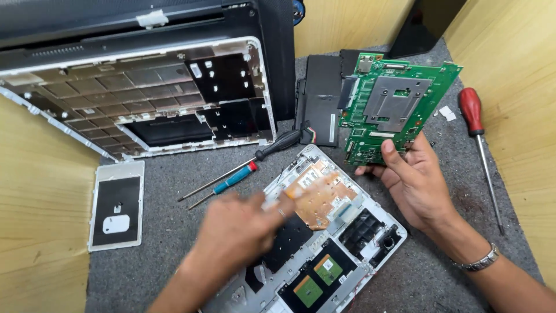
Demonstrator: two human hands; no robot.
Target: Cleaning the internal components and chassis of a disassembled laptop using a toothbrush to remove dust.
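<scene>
Both hands work over a grey mat: the right hand (414, 179) grips the lower edge of a green circuit board (394, 107), thumb on its face, holding it tilted above the mat, while the left hand (246, 223), blurred, reaches with loosely spread fingers onto the white laptop base (359, 255), touching the copper-coloured sheet (318, 194) there; whether it pinches anything I cannot tell. Behind the board lies one black battery pack (321, 98). An opened laptop shell (145, 98) leans at the upper left, with one small white cover panel (116, 206) below it. Three screwdrivers lie about: a black-handled one (278, 143) and a thin blue-and-red one (231, 181) between shell and base, and a red-handled one (472, 113) near the right wall.
</scene>
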